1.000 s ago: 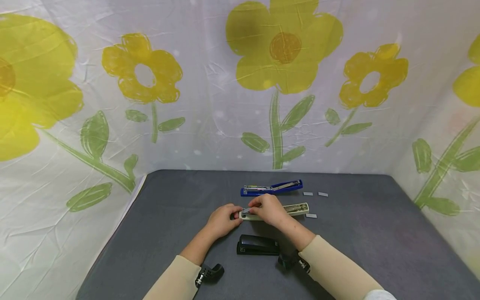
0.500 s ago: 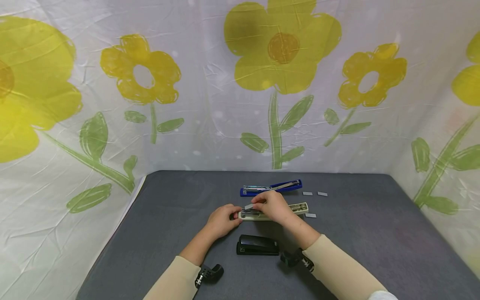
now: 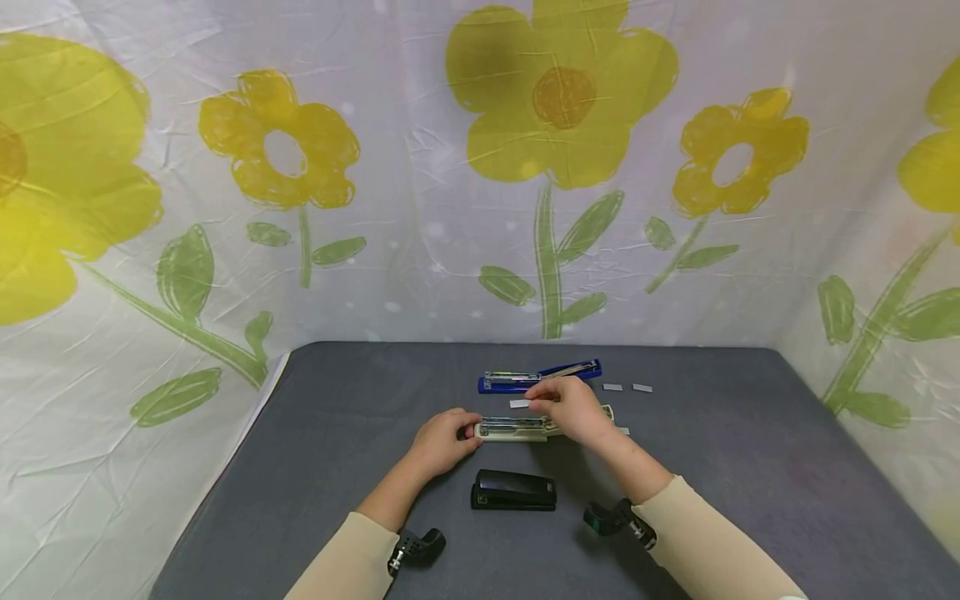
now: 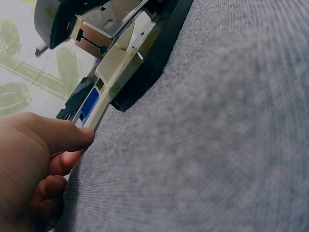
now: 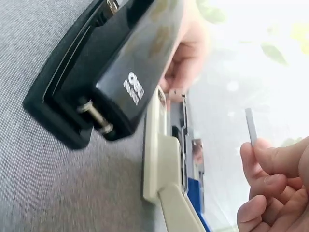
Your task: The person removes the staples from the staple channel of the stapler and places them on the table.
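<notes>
A cream stapler lies opened out on the table, its metal magazine exposed. My left hand grips its left end between thumb and fingers, as the left wrist view shows with the thumb on the cream edge. Just behind that stapler, my right hand pinches a short grey strip of staples by one end. The strip points left from the fingertips, above the magazine's far side. My right hand and wrist cover part of the stapler's right half.
Behind lies an opened blue stapler. A closed black stapler sits in front, between the forearms. Two loose staple strips rest at the right, and a third peeks out beside my right wrist. A flowered cloth hangs behind the table.
My right hand has lifted the staple strip off the cream stapler's magazine and carried it right and back. My left hand stays at the stapler's end.
</notes>
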`<state>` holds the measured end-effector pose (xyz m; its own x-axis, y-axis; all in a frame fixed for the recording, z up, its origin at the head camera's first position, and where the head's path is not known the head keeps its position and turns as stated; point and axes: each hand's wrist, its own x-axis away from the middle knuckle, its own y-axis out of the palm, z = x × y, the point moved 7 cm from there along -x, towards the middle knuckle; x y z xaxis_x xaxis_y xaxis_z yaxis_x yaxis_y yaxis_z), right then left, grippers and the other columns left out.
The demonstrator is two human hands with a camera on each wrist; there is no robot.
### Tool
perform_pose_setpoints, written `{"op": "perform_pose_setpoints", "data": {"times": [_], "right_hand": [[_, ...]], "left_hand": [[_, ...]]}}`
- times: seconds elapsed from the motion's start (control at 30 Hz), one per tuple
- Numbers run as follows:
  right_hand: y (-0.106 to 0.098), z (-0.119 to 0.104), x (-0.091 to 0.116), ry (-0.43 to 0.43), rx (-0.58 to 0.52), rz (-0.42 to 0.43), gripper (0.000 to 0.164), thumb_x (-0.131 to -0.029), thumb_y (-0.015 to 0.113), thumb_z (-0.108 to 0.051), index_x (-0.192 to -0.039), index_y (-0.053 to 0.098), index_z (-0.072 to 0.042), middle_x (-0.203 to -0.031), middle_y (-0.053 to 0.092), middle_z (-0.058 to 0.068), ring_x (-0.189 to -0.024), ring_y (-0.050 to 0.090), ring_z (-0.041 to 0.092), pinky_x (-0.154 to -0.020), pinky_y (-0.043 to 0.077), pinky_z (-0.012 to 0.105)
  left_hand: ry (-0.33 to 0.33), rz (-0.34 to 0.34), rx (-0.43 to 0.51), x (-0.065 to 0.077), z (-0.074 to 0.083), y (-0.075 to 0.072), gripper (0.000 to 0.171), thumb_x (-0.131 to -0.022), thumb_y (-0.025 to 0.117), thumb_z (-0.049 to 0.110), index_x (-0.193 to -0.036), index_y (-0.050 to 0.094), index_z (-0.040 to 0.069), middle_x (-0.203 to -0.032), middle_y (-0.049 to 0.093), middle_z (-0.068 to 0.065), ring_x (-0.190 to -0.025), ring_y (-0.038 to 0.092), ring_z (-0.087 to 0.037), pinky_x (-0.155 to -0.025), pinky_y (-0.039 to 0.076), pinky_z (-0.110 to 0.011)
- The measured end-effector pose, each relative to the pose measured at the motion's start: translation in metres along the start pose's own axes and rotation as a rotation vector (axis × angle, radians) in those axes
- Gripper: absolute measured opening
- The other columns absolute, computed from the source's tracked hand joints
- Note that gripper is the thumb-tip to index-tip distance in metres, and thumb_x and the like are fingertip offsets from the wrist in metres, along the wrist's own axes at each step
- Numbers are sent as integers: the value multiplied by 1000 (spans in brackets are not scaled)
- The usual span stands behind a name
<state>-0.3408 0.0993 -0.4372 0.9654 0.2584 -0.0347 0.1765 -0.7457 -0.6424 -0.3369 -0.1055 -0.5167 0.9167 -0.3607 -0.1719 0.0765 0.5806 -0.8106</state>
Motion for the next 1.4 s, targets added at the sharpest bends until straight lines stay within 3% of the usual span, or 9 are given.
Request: {"op": "perform_pose_setpoints", "data": {"times": [0.2,0.6,0.93,1.4], "right_hand": [[-18,7,8,20,-44,17,15,-98,70,-6,-111,76,-3,-108,73,9,-91,68,21,-73,52,36],[-58,26,27,37,-46,52,18,-100,66,-5,-116,72,2,-109,72,13,-102,66,39,-80,54,44],[-86,43,44,30,20,110,19,-100,65,-3,-116,72,4,-110,72,18,-99,69,33,-80,54,43],[-104,85,57,81,105,186,14,-98,67,-4,-108,73,4,-103,73,17,-88,64,25,-72,49,38]], "left_hand": [[6,2,-3,0,-2,0,24,-92,78,18,-115,74,10,-82,52,10,-75,50,-11,-71,41,-31],[9,12,-3,-2,-3,-1,23,-91,79,18,-112,75,9,-82,52,10,-74,50,-10,-70,41,-31],[-4,20,-5,-2,-10,-3,23,-91,79,18,-112,75,10,-82,52,10,-74,49,-10,-69,41,-31],[-22,21,-4,1,-12,-8,22,-91,80,20,-111,75,11,-81,51,11,-74,49,-9,-69,41,-30]]}}
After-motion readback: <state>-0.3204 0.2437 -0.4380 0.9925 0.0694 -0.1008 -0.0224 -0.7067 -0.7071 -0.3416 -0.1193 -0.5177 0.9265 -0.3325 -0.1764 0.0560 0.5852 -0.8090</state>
